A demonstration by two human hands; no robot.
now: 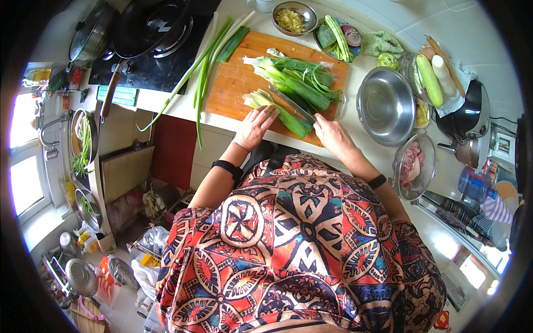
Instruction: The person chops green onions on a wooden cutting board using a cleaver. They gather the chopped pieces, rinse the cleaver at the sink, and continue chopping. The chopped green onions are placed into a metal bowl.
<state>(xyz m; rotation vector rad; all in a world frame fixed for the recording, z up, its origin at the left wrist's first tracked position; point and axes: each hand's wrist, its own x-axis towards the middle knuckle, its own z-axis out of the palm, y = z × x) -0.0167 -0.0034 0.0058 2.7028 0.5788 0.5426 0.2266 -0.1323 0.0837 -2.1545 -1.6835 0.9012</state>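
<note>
My right hand (333,134) is closed around the handle of a kitchen knife (291,103), whose blade lies along the far side of a piece of leek (287,118). On the pale end of that leek, near the front edge of the wooden cutting board (229,85), rest the fingers of my left hand (255,125). Whether they grip it or only press on it is hard to tell. Just beyond the blade is a pile of cut leek greens (300,79). Long scallions (206,66) lie over the board's left side and hang past the counter edge.
A stove with a black wok (148,29) stands at the left. Behind the board are a bowl of chopped pieces (290,21) and a plate of vegetables (339,37). To the right stand an empty steel basin (385,106) and a strainer with raw meat (412,164).
</note>
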